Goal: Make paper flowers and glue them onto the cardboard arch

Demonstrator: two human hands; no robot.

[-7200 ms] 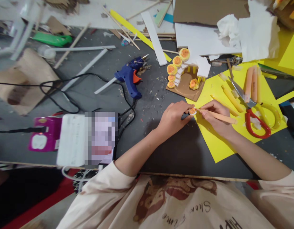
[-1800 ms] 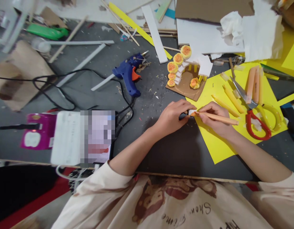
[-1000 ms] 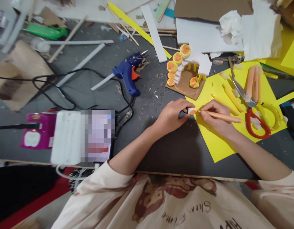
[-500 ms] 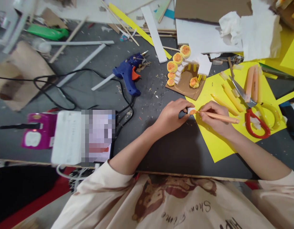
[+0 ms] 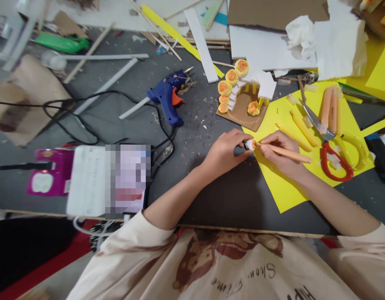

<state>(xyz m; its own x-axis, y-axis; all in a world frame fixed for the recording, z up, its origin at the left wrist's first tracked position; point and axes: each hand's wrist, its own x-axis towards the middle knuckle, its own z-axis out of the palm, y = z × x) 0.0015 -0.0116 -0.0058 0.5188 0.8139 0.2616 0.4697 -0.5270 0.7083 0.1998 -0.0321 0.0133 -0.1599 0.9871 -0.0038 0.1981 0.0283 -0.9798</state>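
Observation:
My left hand (image 5: 225,149) pinches a small white piece (image 5: 249,144) with an orange patch, its dark edge partly hidden by the fingers. In my right hand (image 5: 281,151) is a light-orange marker (image 5: 294,154), its tip at the orange patch. Just beyond both hands stands a small model on a brown cardboard base (image 5: 245,118), with white steps and several yellow-and-orange flower-like rounds (image 5: 224,88). Under my right hand lies a yellow sheet (image 5: 282,196).
Scissors (image 5: 336,166) and several orange and yellow markers (image 5: 326,110) lie on the sheet to the right. A blue glue gun (image 5: 169,98) with its cable rests left of the model. Further left are a phone (image 5: 132,177), a white box (image 5: 88,179) and paper strips (image 5: 106,87).
The small piece has turned slightly between my left fingers, so its orange patch now faces the marker tip. The marker has shifted a little to the left.

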